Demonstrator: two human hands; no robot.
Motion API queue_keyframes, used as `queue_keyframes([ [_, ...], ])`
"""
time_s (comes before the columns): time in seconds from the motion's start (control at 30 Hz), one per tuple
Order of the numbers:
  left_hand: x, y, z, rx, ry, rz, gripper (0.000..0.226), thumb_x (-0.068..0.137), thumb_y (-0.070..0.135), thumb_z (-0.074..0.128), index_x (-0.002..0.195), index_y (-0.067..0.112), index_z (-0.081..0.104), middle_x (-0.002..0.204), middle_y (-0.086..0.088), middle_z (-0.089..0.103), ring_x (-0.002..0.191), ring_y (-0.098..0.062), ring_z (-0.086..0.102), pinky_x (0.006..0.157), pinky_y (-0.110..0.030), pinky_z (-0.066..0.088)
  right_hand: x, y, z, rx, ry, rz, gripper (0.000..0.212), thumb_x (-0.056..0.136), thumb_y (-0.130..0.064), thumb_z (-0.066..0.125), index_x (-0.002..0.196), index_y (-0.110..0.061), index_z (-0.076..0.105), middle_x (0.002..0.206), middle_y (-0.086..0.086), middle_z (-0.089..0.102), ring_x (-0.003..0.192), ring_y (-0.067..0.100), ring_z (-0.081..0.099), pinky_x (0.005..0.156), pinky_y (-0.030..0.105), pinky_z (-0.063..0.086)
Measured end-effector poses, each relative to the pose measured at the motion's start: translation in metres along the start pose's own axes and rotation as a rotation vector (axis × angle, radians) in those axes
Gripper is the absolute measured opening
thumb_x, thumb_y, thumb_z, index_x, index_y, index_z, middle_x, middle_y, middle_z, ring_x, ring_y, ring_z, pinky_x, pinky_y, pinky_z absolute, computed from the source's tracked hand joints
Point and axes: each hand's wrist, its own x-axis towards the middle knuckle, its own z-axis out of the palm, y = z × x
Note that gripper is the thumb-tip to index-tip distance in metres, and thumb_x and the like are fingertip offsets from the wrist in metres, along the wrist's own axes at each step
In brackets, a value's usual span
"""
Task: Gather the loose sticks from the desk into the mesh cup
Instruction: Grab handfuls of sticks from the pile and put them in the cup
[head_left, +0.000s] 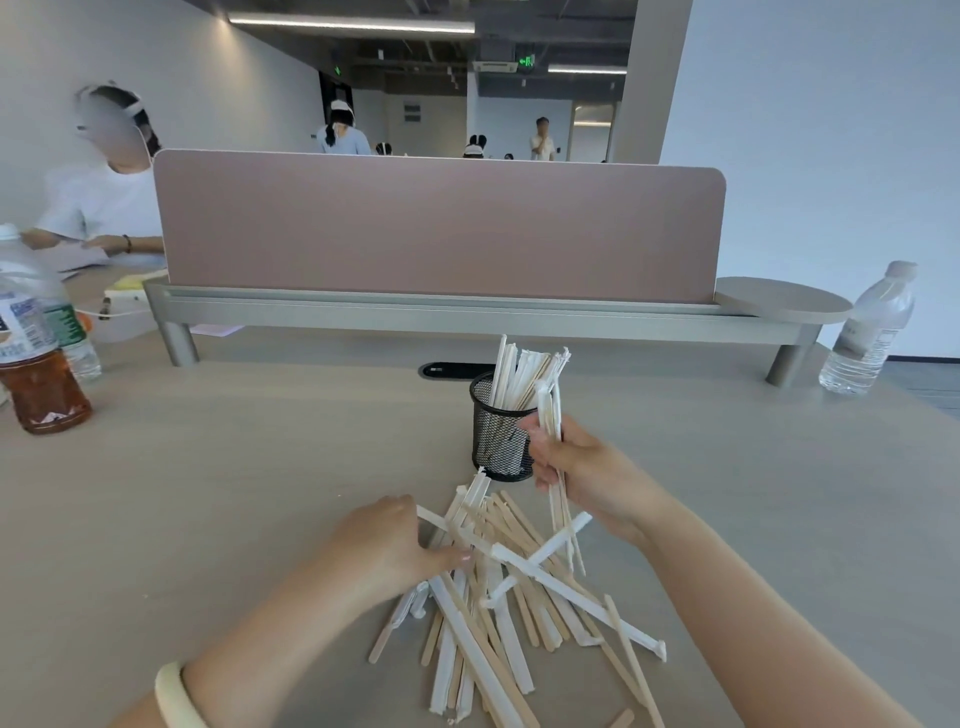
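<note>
Near the middle of the counter (208, 493): black mesh cup (498, 431), upright, already stuffed with pale sticks in the cup (519, 374) that fan out above its rim. Just beside the cup on its right: right hand (582, 470), fingers (540, 457) closed around a small held bundle (551, 415) of wooden and paper-wrapped sticks, gripped upright, upper ends level with the cup's mouth, lower ends hanging toward the heap below. Whether the bundle touches the cup: cannot tell.

Closer to the near edge: loose pile of sticks (509, 597), bare wood and white-sleeved ones crossed over each other, spread from just in front of the cup almost to the near edge. Left hand (395, 540) resting on the pile's left side, palm down, fingertips (457, 557) pressed onto a few sticks; fingers curled loosely, nothing lifted, grip not clearly closed on anything. Pale bangle (174, 696) on the left wrist.

Along the far edge: pink divider panel (441, 228) on a grey raised shelf (467, 312). At the left edge: tea bottle (36, 374), partly filled with brown liquid. Toward the far right corner: clear water bottle (867, 332), upright, well apart from the pile. Beyond the divider on the left: another seated person in a white top (98, 208).
</note>
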Motion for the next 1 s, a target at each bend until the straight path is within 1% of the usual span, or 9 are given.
queue_keyframes([
  [0.1,0.008,0.007,0.004,0.002,0.060,-0.001,0.073,0.070,0.073,0.051,0.091,0.003,0.055,0.092,-0.013,0.060,0.078,-0.025,0.054,0.063,-0.033,0.038,-0.001,-0.003,0.010,0.095,0.151,-0.162,0.015,0.099,-0.020,0.040,0.087,-0.012,0.044,0.058,-0.008,0.031,0.052,0.008,0.031,0.055,0.023,0.036],
  [0.23,0.021,0.009,0.010,-0.039,0.114,-0.012,0.080,0.065,0.077,0.050,0.082,-0.001,0.058,0.071,-0.011,0.054,0.071,-0.023,0.052,0.055,-0.029,0.033,-0.003,-0.008,0.016,0.256,0.364,-0.268,0.021,0.100,-0.021,0.038,0.080,-0.014,0.041,0.048,-0.013,0.030,0.045,0.007,0.026,0.046,0.020,0.027],
  [0.37,0.032,0.021,0.011,0.059,0.116,0.003,0.068,0.072,0.068,0.053,0.101,0.006,0.055,0.104,-0.009,0.058,0.101,-0.026,0.056,0.077,-0.032,0.043,-0.002,-0.012,0.015,0.303,0.479,-0.288,0.029,0.100,-0.022,0.036,0.073,-0.014,0.042,0.049,-0.008,0.029,0.045,0.009,0.022,0.045,0.023,0.020],
  [0.43,0.035,0.030,0.010,0.072,0.082,0.016,0.055,0.077,0.058,0.054,0.100,0.007,0.054,0.109,-0.010,0.058,0.104,-0.027,0.055,0.079,-0.032,0.042,-0.001,-0.010,0.014,0.291,0.488,-0.271,0.030,0.101,-0.021,0.036,0.073,-0.018,0.048,0.052,-0.004,0.029,0.046,0.010,0.022,0.045,0.024,0.021],
  [0.5,0.039,0.038,0.007,0.034,0.030,0.010,0.039,0.077,0.049,0.057,0.083,0.011,0.052,0.100,-0.009,0.060,0.095,-0.026,0.058,0.071,-0.029,0.040,0.001,-0.006,0.013,0.278,0.483,-0.238,0.028,0.100,-0.021,0.036,0.077,-0.020,0.052,0.053,-0.001,0.031,0.045,0.011,0.026,0.045,0.024,0.024],
  [0.63,0.043,0.051,0.001,0.007,-0.057,-0.029,0.035,0.074,0.041,0.062,0.066,0.013,0.043,0.080,-0.002,0.056,0.096,-0.027,0.062,0.068,-0.026,0.039,0.004,0.001,0.009,0.235,0.477,-0.182,0.024,0.100,-0.022,0.038,0.080,-0.014,0.049,0.052,0.000,0.037,0.041,0.010,0.033,0.045,0.024,0.031],
  [0.83,0.049,0.055,0.003,0.022,-0.052,-0.061,0.028,0.079,0.037,0.060,0.094,0.015,0.055,0.091,-0.006,0.059,0.101,-0.027,0.061,0.073,-0.028,0.044,0.002,0.007,0.004,0.205,0.480,-0.156,0.022,0.099,-0.025,0.039,0.084,-0.014,0.050,0.046,-0.005,0.042,0.040,0.010,0.037,0.048,0.028,0.034],
  [0.9,0.050,0.053,0.007,0.024,-0.002,-0.059,0.033,0.082,0.032,0.057,0.103,0.007,0.060,0.100,-0.011,0.063,0.100,-0.028,0.061,0.070,-0.028,0.042,0.000,0.007,0.004,0.188,0.480,-0.147,0.021,0.099,-0.025,0.039,0.085,-0.014,0.050,0.049,-0.003,0.041,0.040,0.010,0.037,0.047,0.028,0.035],
  [1.0,0.048,0.050,0.009,-0.061,0.042,-0.057,0.029,0.082,0.028,0.059,0.096,0.002,0.062,0.083,-0.010,0.055,0.093,-0.029,0.062,0.062,-0.027,0.037,-0.002,0.006,0.006,0.159,0.474,-0.127,0.020,0.099,-0.026,0.040,0.086,-0.015,0.050,0.053,-0.001,0.040,0.042,0.011,0.037,0.047,0.025,0.037],
])
